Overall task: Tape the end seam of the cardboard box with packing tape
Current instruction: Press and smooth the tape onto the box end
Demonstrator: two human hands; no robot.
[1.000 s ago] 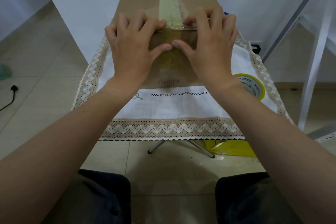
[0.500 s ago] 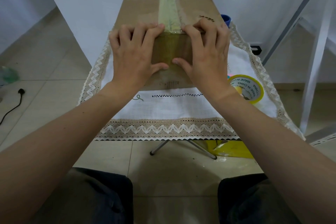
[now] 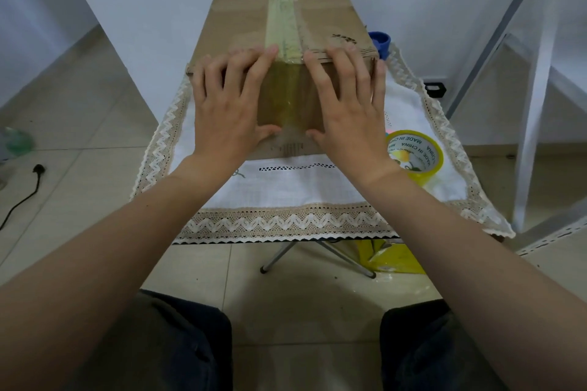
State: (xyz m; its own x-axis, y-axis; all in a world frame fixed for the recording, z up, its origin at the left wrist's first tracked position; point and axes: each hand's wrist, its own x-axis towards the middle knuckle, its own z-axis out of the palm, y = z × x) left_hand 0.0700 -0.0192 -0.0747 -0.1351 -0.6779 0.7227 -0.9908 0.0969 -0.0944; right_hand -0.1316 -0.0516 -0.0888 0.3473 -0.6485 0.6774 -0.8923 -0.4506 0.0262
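Observation:
A long cardboard box [image 3: 244, 6] lies on a small table with its near end facing me. A strip of packing tape [image 3: 283, 14] runs along the top seam and folds down over the near end face [image 3: 287, 95]. My left hand [image 3: 228, 105] lies flat on the end face left of the tape, fingers spread, thumb at the tape's edge. My right hand [image 3: 347, 108] presses flat on the right side in the same way. Neither hand grips anything. The yellow tape roll [image 3: 416, 154] lies on the cloth right of my right wrist.
A white tablecloth with a lace zigzag border [image 3: 286, 222] covers the folding table. A blue object [image 3: 380, 43] sits behind the box's right corner. A yellow bag [image 3: 390, 259] lies under the table, a black cable [image 3: 22, 197] on the floor left, a white metal frame [image 3: 533, 98] at right.
Both hands slid from the box's top edge down onto the near end face and moved apart, uncovering the tape between them. The view has pulled back slightly.

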